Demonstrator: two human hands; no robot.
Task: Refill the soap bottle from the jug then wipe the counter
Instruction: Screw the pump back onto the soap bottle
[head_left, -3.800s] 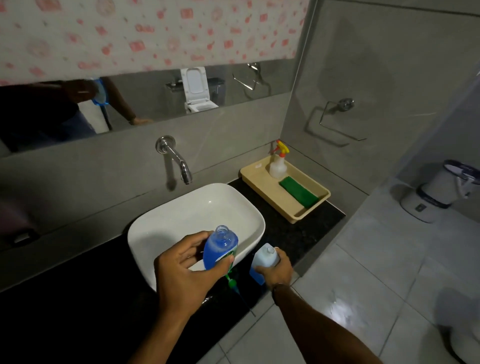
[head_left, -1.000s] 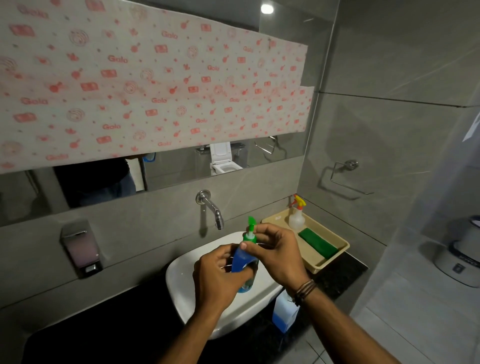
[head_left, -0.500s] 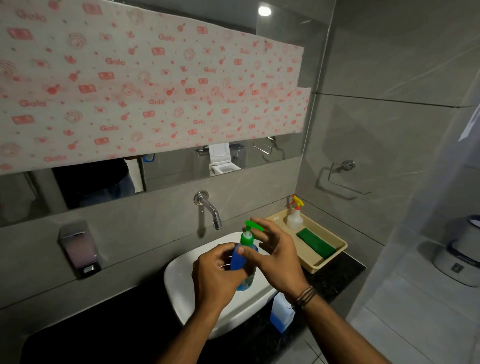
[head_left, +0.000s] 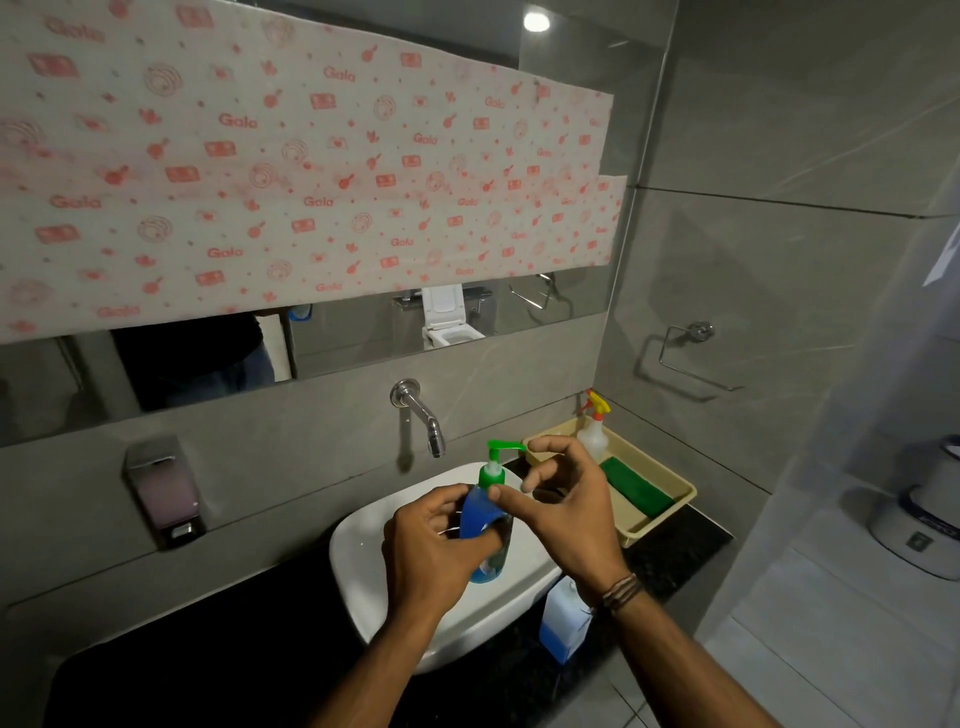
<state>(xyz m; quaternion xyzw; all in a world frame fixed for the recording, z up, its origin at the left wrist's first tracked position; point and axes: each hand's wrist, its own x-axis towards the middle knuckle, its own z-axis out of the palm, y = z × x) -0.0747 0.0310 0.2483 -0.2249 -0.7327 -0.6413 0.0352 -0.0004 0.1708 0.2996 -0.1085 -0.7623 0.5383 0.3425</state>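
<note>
Both hands work over the basin (head_left: 363, 545): the left hand (head_left: 431, 551) wraps the blue soap bottle (head_left: 480, 519) above the bowl, while the right hand (head_left: 566, 506) has fingers loosely spread, thumb against the green pump (head_left: 496, 462) collar. Full of liquid, the bottle likely feels heavy and slick; gripping its waist seems safest. The jug (head_left: 563, 618) stands right of the basin. A second ago the right fingers pinched the pump; now they have released.
</note>
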